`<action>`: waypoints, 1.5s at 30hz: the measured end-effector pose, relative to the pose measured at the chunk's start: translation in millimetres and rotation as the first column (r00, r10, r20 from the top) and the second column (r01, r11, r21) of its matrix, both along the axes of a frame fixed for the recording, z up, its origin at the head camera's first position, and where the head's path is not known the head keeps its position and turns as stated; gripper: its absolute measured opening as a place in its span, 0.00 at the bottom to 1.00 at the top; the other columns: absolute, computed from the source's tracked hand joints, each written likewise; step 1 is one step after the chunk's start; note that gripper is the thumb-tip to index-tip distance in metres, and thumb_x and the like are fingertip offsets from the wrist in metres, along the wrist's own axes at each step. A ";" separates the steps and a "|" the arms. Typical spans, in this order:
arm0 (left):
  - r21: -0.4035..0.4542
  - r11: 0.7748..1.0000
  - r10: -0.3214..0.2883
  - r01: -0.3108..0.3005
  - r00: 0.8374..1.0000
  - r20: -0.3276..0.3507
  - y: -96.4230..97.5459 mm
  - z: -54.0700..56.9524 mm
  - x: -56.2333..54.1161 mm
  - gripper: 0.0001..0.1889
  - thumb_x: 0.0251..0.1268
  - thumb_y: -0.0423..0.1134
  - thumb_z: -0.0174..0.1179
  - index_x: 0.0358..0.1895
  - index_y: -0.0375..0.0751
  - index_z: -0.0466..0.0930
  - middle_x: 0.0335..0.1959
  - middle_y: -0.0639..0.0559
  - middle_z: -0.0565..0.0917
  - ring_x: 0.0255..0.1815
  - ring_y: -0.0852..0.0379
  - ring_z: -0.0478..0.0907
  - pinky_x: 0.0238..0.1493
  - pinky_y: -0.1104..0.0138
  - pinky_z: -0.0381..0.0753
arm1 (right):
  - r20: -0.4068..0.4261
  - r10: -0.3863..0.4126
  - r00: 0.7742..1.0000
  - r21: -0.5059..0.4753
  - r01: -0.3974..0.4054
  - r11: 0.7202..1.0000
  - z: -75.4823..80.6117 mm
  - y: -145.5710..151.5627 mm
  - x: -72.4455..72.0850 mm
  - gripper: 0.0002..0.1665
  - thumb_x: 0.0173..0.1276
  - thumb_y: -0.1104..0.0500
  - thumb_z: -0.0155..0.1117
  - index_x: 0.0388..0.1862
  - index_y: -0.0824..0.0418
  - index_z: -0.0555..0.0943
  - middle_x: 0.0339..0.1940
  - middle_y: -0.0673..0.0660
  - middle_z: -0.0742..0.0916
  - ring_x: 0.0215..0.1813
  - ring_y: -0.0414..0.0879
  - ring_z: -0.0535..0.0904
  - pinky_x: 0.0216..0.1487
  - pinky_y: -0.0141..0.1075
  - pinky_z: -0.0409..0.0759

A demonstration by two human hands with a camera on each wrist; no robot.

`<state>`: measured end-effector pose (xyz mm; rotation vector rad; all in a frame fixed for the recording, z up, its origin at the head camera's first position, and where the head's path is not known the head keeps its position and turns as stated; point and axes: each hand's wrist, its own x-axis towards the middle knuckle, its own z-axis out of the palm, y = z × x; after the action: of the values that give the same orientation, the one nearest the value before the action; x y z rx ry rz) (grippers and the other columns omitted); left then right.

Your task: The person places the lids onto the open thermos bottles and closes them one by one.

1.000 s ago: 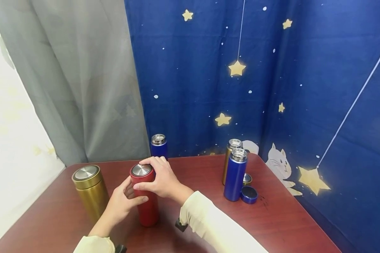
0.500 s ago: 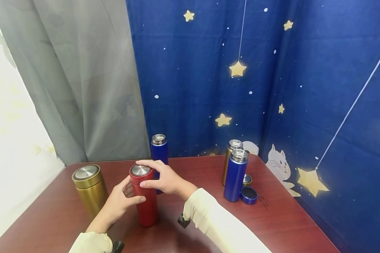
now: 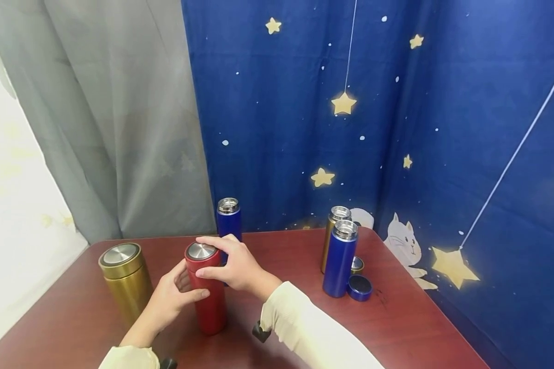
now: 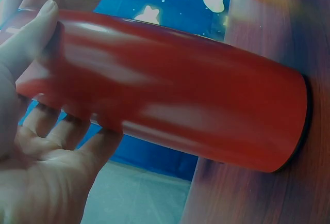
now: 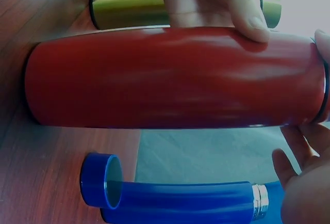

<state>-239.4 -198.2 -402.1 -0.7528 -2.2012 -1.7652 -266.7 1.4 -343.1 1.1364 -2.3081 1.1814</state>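
A red thermos flask (image 3: 211,310) with a silver-topped lid (image 3: 201,250) stands upright on the table, close in front of me. My left hand (image 3: 170,296) holds its upper body from the left, thumb on the near side; the left wrist view shows these fingers round the red wall (image 4: 180,90). From the right, my right hand (image 3: 240,266) grips the lid between thumb and fingers, and the lid sits on the flask. A gold thermos flask (image 3: 128,289) with its lid on stands left of my left hand. Behind the red flask is a lidless blue flask (image 3: 228,223), partly hidden.
On the right of the table (image 3: 397,328) stand a lidless blue flask (image 3: 339,264) and a lidless gold flask (image 3: 328,241) behind it. A blue lid (image 3: 359,288) and a gold-rimmed lid (image 3: 357,264) lie beside them. Curtains hang beyond the table's far edge.
My right hand's thumb and fingers shift round the lid to the right, then back to the left. My left hand keeps its hold on the flask. The head view tips slightly.
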 end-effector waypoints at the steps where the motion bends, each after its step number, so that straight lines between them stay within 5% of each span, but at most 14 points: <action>1: 0.001 1.000 0.003 -0.003 1.000 0.000 0.3 -0.8 1.0 0.41 0.55 0.26 0.69 0.72 0.35 0.60 0.60 0.32 0.75 0.52 0.60 0.81 0.48 0.68 0.80 | -0.004 -0.007 1.000 0.000 0.007 1.000 -1.4 -0.4 0.7 0.36 0.56 0.46 0.75 0.65 0.46 0.77 0.45 0.47 0.81 0.48 0.35 0.71 0.44 0.27 0.76; 11: 0.015 0.999 0.033 -0.032 0.998 -0.047 4.5 -2.1 3.0 0.40 0.52 0.26 0.70 0.71 0.35 0.62 0.56 0.47 0.81 0.50 0.59 0.82 0.47 0.68 0.81 | -0.069 -0.056 0.996 -0.002 0.056 0.998 -4.2 -2.4 3.7 0.36 0.57 0.46 0.75 0.66 0.45 0.76 0.42 0.49 0.79 0.45 0.36 0.70 0.40 0.24 0.74; 17: 0.024 0.999 0.047 -0.046 0.997 -0.060 6.3 -1.3 2.0 0.41 0.53 0.26 0.71 0.71 0.36 0.62 0.57 0.37 0.79 0.49 0.59 0.82 0.46 0.69 0.81 | -0.058 -0.077 0.995 -0.028 0.075 0.997 -3.9 -3.3 4.5 0.36 0.57 0.45 0.74 0.66 0.46 0.76 0.43 0.49 0.79 0.45 0.36 0.69 0.41 0.25 0.74; 32: 0.047 0.987 0.156 -0.153 0.986 -0.056 12.3 -4.6 8.6 0.45 0.50 0.28 0.73 0.72 0.32 0.60 0.62 0.33 0.74 0.50 0.68 0.80 0.46 0.72 0.79 | -0.167 -0.176 0.970 -0.042 0.171 0.984 -7.6 -9.8 9.4 0.34 0.57 0.42 0.72 0.63 0.46 0.78 0.39 0.46 0.82 0.44 0.38 0.68 0.40 0.26 0.71; 39: 0.034 0.987 0.161 -0.159 0.983 -0.082 12.1 -3.8 1.3 0.45 0.50 0.30 0.74 0.73 0.38 0.61 0.62 0.38 0.75 0.51 0.66 0.80 0.47 0.72 0.79 | 0.040 -0.143 0.989 -0.132 0.148 0.980 -7.1 -10.4 8.4 0.37 0.57 0.44 0.74 0.67 0.40 0.74 0.45 0.48 0.81 0.48 0.42 0.70 0.43 0.34 0.76; 45: 0.043 0.984 0.175 -0.173 0.983 -0.051 13.0 -6.5 2.8 0.47 0.49 0.32 0.75 0.74 0.39 0.59 0.62 0.39 0.76 0.53 0.58 0.81 0.48 0.71 0.79 | 0.157 -0.103 0.982 -0.183 0.131 0.974 -12.5 -10.6 8.1 0.41 0.57 0.47 0.74 0.71 0.41 0.71 0.49 0.54 0.80 0.51 0.42 0.73 0.47 0.41 0.79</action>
<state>-236.6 -185.2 -408.6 -0.5733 -2.1210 -1.6770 -258.5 -9.2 -355.5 0.8589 -2.2701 1.4496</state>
